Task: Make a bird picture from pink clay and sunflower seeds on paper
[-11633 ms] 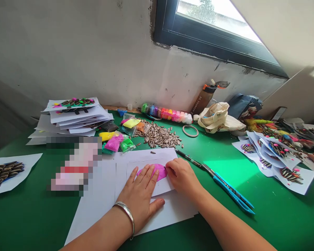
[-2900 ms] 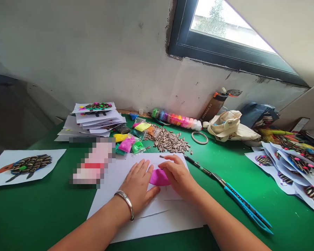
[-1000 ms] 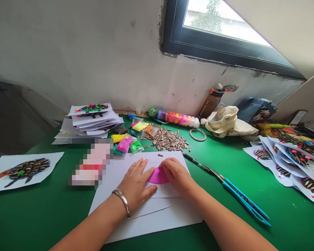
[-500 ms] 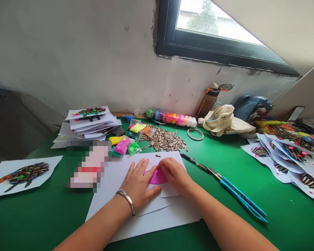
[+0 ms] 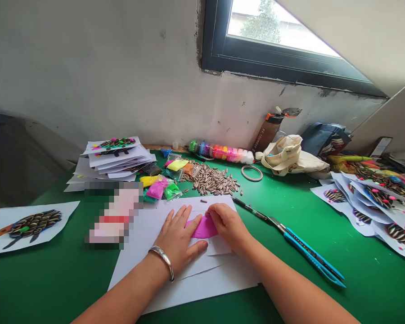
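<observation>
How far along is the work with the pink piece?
Done, it seems: the pink piece lies flat on white paper. In hand: left hand rests against it, right hand works at its edge. Probably left: adding seeds, as its visible surface is bare, unlike the seeded picture.

Over the camera, I see my left hand (image 5: 178, 238) palm down, fingers spread forward, thumb angled inward. My right hand (image 5: 230, 226) curls close beside it, fingertips pinched. Both forearms slant inward from the lower corners.

Prob. craft workspace: green table (image 5: 324, 216) w/ seed pile (image 5: 213, 178), clay packets (image 5: 157, 187), paper seed pics (image 5: 33, 227).
</observation>
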A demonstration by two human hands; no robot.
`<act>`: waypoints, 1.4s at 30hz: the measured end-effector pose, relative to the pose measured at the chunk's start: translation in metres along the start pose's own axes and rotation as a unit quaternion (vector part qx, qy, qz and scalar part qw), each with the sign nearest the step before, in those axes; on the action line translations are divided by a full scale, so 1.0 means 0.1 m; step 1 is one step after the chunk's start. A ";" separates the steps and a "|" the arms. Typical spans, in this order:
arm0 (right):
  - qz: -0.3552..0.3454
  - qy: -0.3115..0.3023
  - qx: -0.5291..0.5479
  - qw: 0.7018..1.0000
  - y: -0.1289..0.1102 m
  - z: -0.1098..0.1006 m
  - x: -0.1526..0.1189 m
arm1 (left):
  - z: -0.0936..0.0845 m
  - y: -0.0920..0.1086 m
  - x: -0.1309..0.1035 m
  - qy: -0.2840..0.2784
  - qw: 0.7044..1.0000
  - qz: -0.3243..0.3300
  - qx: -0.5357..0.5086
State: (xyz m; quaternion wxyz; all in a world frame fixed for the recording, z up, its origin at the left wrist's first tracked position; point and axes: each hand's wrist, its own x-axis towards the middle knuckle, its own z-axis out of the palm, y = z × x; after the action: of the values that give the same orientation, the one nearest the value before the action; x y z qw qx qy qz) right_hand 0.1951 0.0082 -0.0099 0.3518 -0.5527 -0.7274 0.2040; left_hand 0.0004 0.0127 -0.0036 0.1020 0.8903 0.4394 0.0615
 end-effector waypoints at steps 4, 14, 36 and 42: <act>0.007 0.006 0.006 1.000 0.03 0.01 0.00 | 0.00 0.01 0.00 0.002 1.000 0.000 0.005; 0.068 0.020 0.049 0.996 0.06 0.01 0.03 | -0.07 0.13 0.12 -0.026 1.000 0.014 0.010; 0.118 0.053 0.181 0.975 0.12 0.00 0.05 | 0.07 0.10 0.13 0.031 0.999 0.036 0.012; 0.120 0.052 0.201 0.971 0.14 0.02 0.04 | 0.06 0.12 0.14 0.017 0.999 0.031 0.011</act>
State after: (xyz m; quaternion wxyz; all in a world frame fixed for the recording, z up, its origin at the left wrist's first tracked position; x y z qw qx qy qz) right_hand 0.2029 0.0170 -0.0195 0.4657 -0.5636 -0.5811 0.3575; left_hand 0.0188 0.0159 -0.0066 0.0824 0.9037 0.4136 0.0745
